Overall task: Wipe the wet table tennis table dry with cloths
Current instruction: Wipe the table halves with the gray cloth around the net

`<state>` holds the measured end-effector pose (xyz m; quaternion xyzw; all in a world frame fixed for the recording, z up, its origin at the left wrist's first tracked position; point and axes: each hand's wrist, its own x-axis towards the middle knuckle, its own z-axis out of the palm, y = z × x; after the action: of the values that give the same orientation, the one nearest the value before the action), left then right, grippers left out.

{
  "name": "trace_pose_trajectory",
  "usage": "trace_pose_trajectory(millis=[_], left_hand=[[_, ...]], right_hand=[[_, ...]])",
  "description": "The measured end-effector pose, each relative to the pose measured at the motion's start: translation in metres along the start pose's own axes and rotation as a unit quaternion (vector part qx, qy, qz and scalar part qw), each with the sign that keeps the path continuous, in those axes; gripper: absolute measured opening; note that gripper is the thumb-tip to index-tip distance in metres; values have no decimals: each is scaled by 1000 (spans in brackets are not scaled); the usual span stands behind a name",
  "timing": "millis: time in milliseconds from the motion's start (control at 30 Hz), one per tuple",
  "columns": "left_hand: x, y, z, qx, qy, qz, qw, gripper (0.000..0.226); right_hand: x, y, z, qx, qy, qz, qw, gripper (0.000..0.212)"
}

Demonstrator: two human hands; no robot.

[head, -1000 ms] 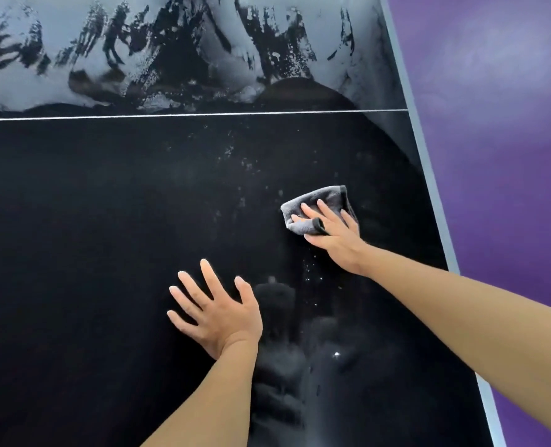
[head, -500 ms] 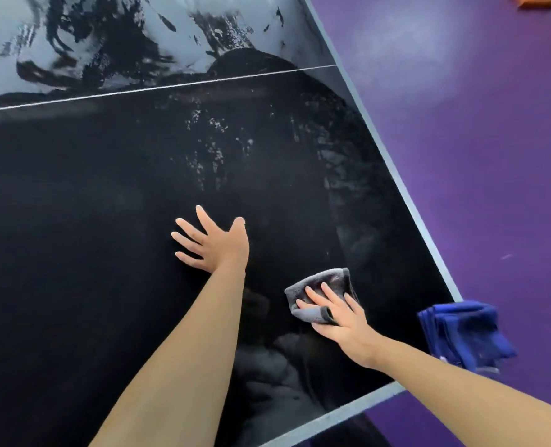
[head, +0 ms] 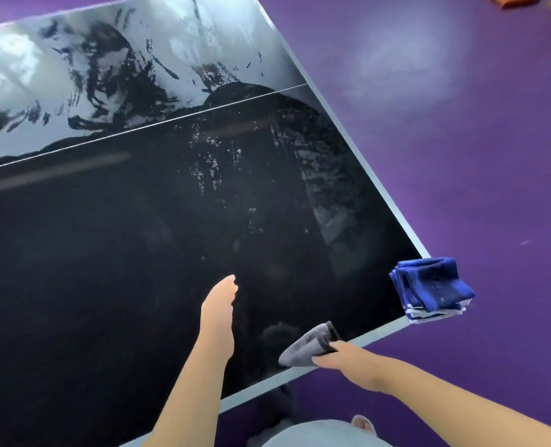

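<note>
One grey cloth (head: 306,348), partly under right hand (head: 340,359)

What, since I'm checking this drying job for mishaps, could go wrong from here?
1. The blue cloth stack sits at a corner of the table and seems to overhang; a sweep of the right hand with the grey cloth might knock it off.
2. The far half glistens wet; one small cloth may saturate and just smear.

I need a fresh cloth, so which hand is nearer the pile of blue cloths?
Right. The right hand, gripping the grey cloth, is at the near edge, just left of the blue cloths; the left hand is farther left over the table.
</note>
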<state>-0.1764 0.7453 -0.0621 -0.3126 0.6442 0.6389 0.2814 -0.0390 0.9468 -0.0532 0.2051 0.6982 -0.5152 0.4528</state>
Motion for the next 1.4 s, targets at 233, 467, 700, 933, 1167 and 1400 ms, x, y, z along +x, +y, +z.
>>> trace_pose_trajectory(millis=[233, 467, 700, 933, 1167, 1400], left_hand=[[-88, -52, 39, 40, -133, 56, 989, 30], [-206, -83, 152, 158, -338, 92, 923, 36], [-261, -129, 204, 98, -281, 116, 947, 32], [-289, -117, 273, -88, -335, 46, 937, 38], [-236, -93, 391, -99, -317, -19, 943, 35], [-155, -23, 506, -101, -359, -105, 922, 39]], right_hand=[[-82, 30, -15, 539, 17, -92, 837, 41], [-181, 132, -46, 629, 19, -203, 750, 45], [-256, 193, -72, 614, 8, -259, 745, 46], [-257, 216, -108, 682, -4, -380, 625, 80], [-239, 213, -221, 768, 60, -276, 575, 96], [-232, 176, -402, 719, 155, -218, 641, 70]])
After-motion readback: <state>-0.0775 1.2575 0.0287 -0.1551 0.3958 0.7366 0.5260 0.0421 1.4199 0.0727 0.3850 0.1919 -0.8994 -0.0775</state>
